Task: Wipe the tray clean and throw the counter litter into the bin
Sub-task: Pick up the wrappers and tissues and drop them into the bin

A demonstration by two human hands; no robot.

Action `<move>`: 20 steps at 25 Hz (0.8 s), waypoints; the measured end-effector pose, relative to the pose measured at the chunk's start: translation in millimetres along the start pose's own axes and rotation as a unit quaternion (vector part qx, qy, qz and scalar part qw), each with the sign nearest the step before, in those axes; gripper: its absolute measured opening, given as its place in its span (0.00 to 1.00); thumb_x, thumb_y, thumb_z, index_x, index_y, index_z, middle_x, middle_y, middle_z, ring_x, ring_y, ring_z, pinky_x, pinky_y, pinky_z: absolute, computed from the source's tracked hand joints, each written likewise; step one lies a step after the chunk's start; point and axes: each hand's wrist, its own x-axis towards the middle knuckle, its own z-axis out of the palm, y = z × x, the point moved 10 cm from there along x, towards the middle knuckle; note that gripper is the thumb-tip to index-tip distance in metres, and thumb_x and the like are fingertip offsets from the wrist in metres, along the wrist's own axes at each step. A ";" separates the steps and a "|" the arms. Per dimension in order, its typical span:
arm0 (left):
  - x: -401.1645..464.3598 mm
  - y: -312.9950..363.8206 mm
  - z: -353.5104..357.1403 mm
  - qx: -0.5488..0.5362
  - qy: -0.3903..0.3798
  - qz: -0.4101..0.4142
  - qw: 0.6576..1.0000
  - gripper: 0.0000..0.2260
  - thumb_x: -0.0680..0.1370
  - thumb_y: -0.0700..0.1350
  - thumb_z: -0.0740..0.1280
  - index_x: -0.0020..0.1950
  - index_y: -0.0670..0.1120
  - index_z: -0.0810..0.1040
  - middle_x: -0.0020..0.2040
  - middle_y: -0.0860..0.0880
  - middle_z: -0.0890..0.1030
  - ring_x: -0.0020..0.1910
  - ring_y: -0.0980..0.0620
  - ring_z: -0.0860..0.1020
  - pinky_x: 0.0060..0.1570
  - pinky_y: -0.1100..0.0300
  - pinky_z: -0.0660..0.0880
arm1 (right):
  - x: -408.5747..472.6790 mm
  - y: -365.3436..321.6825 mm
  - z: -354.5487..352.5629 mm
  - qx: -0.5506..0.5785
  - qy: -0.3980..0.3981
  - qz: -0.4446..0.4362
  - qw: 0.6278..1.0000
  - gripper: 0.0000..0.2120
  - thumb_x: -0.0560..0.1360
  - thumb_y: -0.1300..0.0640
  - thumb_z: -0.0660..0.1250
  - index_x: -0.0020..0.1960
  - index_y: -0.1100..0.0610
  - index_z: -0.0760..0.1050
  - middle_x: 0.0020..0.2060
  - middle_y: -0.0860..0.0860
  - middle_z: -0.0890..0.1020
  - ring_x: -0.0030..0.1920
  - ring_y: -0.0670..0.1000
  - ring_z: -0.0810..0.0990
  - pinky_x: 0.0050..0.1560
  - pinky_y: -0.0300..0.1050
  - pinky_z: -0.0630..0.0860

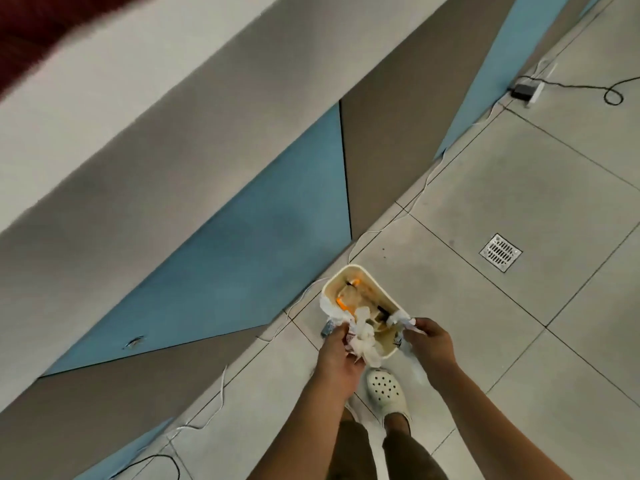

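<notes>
Grey floor tiles (pixel 485 202) run beside a blue-and-taupe counter front. At six o'clock stands the cream bin (pixel 349 275). Left hand (pixel 337 355) grips crumpled tissues (pixel 365 341) over it; right hand (pixel 433 341) pinches a scrap (pixel 398 320). Binning step: next, both should let go above the opening.

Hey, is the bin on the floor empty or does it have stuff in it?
Not empty. The cream bin holds litter: crumpled white tissue and an orange-trimmed item.
</notes>
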 end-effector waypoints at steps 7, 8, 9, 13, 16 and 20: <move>126.9 -2.8 -21.4 0.054 0.037 0.016 0.998 0.14 0.79 0.43 0.56 0.62 0.46 0.74 0.53 0.44 0.80 0.49 0.47 0.78 0.55 0.54 0.72 | 79.5 62.6 33.2 -0.006 0.015 0.037 0.999 0.15 0.68 0.71 0.69 0.32 0.53 0.74 0.29 0.52 0.74 0.33 0.53 0.71 0.35 0.40 0.68; 145.8 0.4 -25.8 0.070 0.055 0.022 0.996 0.13 0.79 0.43 0.57 0.62 0.46 0.74 0.55 0.45 0.79 0.51 0.46 0.77 0.57 0.53 0.71 | 92.6 68.3 36.8 -0.015 0.015 0.033 0.999 0.14 0.67 0.70 0.70 0.32 0.52 0.73 0.29 0.51 0.74 0.34 0.53 0.71 0.36 0.40 0.68; 162.4 3.2 -30.3 0.090 0.078 0.025 0.993 0.13 0.79 0.44 0.59 0.62 0.46 0.74 0.56 0.44 0.79 0.53 0.46 0.76 0.56 0.52 0.72 | 104.7 72.1 39.5 -0.026 0.015 0.029 0.999 0.13 0.67 0.69 0.70 0.33 0.53 0.73 0.31 0.51 0.75 0.35 0.53 0.72 0.36 0.40 0.68; 203.8 3.6 -38.3 0.234 0.116 0.012 0.965 0.19 0.77 0.51 0.65 0.66 0.46 0.71 0.62 0.44 0.76 0.59 0.44 0.75 0.51 0.53 0.74 | 144.5 86.5 67.7 -0.084 -0.065 -0.006 0.994 0.15 0.72 0.65 0.68 0.57 0.55 0.75 0.50 0.51 0.79 0.48 0.52 0.76 0.50 0.42 0.72; 217.4 3.5 -34.8 0.256 0.089 -0.003 0.962 0.22 0.78 0.52 0.63 0.70 0.45 0.67 0.70 0.45 0.69 0.68 0.42 0.68 0.64 0.48 0.68 | 154.6 99.3 62.7 -0.096 -0.055 0.013 0.994 0.20 0.76 0.65 0.61 0.67 0.55 0.69 0.55 0.50 0.75 0.52 0.51 0.72 0.52 0.40 0.66; 202.8 5.4 -38.1 0.234 0.078 0.000 0.969 0.16 0.81 0.46 0.59 0.68 0.45 0.68 0.68 0.45 0.70 0.65 0.44 0.71 0.60 0.49 0.70 | 143.5 118.5 44.6 -0.109 -0.031 0.044 0.993 0.14 0.76 0.64 0.61 0.60 0.57 0.74 0.51 0.52 0.76 0.49 0.53 0.74 0.47 0.40 0.67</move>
